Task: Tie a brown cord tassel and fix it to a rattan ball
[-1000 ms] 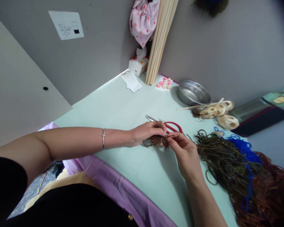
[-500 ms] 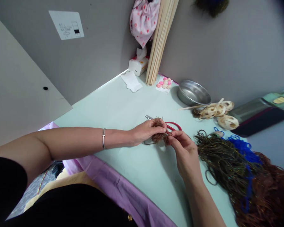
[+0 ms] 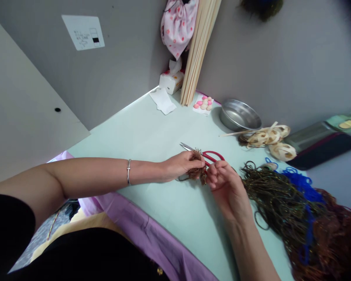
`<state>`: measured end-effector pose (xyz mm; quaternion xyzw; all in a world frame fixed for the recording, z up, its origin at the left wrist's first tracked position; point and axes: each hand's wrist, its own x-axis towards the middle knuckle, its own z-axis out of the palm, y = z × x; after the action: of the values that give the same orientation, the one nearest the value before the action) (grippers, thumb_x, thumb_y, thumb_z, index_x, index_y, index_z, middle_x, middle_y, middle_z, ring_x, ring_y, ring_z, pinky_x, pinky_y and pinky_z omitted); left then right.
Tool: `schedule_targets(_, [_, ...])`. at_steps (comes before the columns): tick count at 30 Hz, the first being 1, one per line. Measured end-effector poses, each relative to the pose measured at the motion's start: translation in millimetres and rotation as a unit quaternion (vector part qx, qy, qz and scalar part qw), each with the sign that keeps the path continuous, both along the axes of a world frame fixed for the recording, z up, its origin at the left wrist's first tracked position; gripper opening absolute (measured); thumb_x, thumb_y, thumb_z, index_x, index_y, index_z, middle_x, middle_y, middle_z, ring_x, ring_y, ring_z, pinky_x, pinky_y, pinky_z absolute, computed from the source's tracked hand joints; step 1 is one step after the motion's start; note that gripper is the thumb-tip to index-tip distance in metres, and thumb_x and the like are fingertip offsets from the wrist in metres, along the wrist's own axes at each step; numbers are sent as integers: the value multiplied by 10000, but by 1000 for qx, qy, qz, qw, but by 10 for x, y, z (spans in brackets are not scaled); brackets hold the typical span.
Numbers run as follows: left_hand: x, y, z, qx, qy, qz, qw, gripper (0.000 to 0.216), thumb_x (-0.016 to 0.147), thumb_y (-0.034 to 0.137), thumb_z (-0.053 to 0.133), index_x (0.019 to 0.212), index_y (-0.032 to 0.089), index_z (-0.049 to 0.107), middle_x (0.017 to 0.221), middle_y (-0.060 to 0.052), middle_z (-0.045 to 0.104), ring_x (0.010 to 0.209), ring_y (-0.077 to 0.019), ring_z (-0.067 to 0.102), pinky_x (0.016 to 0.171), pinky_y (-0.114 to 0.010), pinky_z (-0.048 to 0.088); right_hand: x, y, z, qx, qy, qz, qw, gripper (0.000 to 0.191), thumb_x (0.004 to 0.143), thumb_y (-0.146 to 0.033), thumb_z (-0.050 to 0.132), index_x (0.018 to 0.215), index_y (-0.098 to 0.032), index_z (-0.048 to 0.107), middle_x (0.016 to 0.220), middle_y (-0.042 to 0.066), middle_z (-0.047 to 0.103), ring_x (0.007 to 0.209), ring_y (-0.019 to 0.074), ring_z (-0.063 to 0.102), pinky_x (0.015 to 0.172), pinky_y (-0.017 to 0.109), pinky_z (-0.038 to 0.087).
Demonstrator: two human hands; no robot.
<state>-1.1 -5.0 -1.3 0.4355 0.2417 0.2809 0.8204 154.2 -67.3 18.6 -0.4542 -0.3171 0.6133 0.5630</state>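
- The left hand [image 3: 181, 166] lies low over the pale green table [image 3: 152, 132], its fingers [image 3: 199, 162] curled and pressed together around a brown tuft [image 3: 195, 171] of fuzzy cord.
- The right hand [image 3: 226, 185] meets it from the other side — thumb and fingertips [image 3: 214, 171] pinch the tuft's near end, palm turned upward.
- The brown tuft sits between the two sets of fingertips, partly hidden under the left fingers and just above the tabletop.
- Red-handled scissors [image 3: 212, 156] lie flat just beyond the fingertips, the blades pointing away past the left fingers.
- A heap of dark, blue and rust cords [image 3: 283, 207] spreads just outside the right hand's knuckles — one loose loop reaches towards the wrist.
- A metal bowl [image 3: 240, 115] stands well beyond the fingers, near the wall.
- A thin bracelet [image 3: 129, 171] circles the left wrist.
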Motion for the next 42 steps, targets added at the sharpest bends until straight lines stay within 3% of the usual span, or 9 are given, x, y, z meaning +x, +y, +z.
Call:
schedule_targets(5, [-4, -4, -7, 31, 7, 10, 999, 147, 910, 233, 551, 798, 154, 498, 576, 40, 519, 515, -68, 479, 532, -211, 348, 99, -16, 15, 25, -101, -29, 994, 188, 879, -354, 647, 776, -197, 628, 482, -90, 323, 419, 57, 204, 391, 180, 180])
schedule_targets(9, [-5, -24, 11, 29, -15, 9, 999, 144, 887, 256, 611, 852, 156, 514, 622, 55, 518, 512, -51, 455, 537, -208, 336, 99, -43, 0, 65, -287, -25, 955, 176, 816, -349, 744, 892, -204, 681, 612, -41, 511, 526, 86, 402, 480, 206, 323])
schedule_targets(12, [-6, -32, 27, 25, -14, 1, 1000, 148, 883, 263, 620, 865, 161, 515, 627, 60, 513, 515, -52, 448, 534, -208, 328, 86, -51, 0, 81, -350, 32, 933, 160, 830, -347, 723, 839, -193, 683, 657, -17, 560, 598, 117, 468, 560, 245, 388])
schedule_targets(14, [-5, -31, 29, 22, -6, -5, 1000, 146, 885, 262, 614, 858, 162, 512, 620, 58, 516, 512, -56, 446, 533, -211, 327, 89, -55, 0, 92, -375, 13, 922, 142, 847, -333, 701, 826, -195, 673, 692, -10, 584, 633, 126, 497, 589, 254, 400])
schedule_targets(19, [0, -28, 2, 29, -1, -69, 997, 141, 888, 258, 603, 839, 147, 532, 590, 37, 535, 518, -81, 486, 536, -226, 351, 89, -74, -2, 143, -408, -57, 900, 95, 845, -268, 697, 807, -203, 638, 825, 13, 647, 702, 138, 572, 660, 268, 458])
schedule_targets(27, [-17, -14, 22, 28, -4, -76, 997, 148, 909, 245, 568, 803, 148, 534, 611, 25, 566, 505, -72, 492, 542, -227, 373, 108, -47, -7, 113, -320, 13, 940, 223, 803, -305, 751, 986, -225, 650, 799, 2, 649, 667, 141, 596, 617, 270, 496])
schedule_targets(34, [-2, -3, 28, -17, 28, -53, 998, 128, 904, 231, 581, 822, 150, 526, 595, 35, 547, 510, -70, 501, 543, -213, 377, 297, -5, -36, 128, -425, -159, 882, 220, 834, -392, 711, 946, -211, 654, 811, 18, 634, 672, 152, 581, 624, 284, 478])
schedule_targets(38, [-3, -7, 18, 0, 15, -55, 998, 139, 904, 251, 578, 818, 152, 533, 599, 38, 541, 512, -68, 501, 528, -208, 358, 236, -11, 0, 96, -410, -32, 906, 288, 906, -489, 590, 974, -213, 644, 848, 30, 638, 720, 170, 593, 692, 307, 492])
schedule_targets(42, [-12, -17, 23, 17, 15, -56, 998, 173, 890, 286, 598, 801, 147, 546, 615, 33, 551, 504, -56, 453, 523, -206, 345, 148, -27, -12, 95, -391, 56, 914, 254, 901, -432, 623, 790, -204, 624, 710, -7, 582, 687, 146, 526, 667, 270, 434])
